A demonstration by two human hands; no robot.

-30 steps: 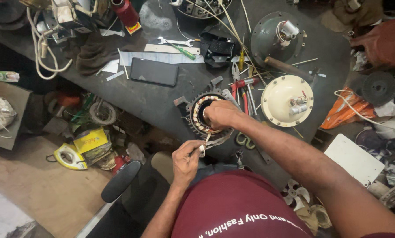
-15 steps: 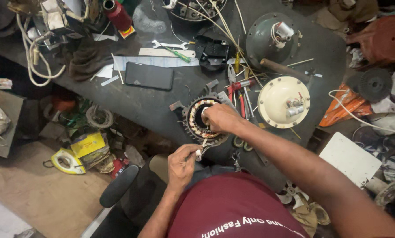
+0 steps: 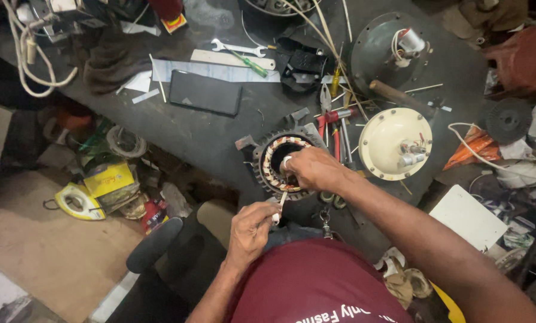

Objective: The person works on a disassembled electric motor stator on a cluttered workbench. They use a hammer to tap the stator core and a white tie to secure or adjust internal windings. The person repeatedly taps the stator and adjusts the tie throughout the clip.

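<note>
Right hand (image 3: 316, 169) pinching white strip (image 3: 283, 198) at stator (image 3: 281, 164) on surface (image 3: 202, 134); left hand (image 3: 251, 228) grip closed on strip's lower end.

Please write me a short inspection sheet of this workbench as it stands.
Surface: dark workbench, crowded.
Job's things: round motor stator at the bench edge; thin white strip running down from it.
Clutter: wrench, black tablet, cream motor cover, pliers.
Hands: right hand on the stator; left hand pinching the strip.
Cables: white cord, upper left.
Surroundings: yellow box on the floor.
</note>
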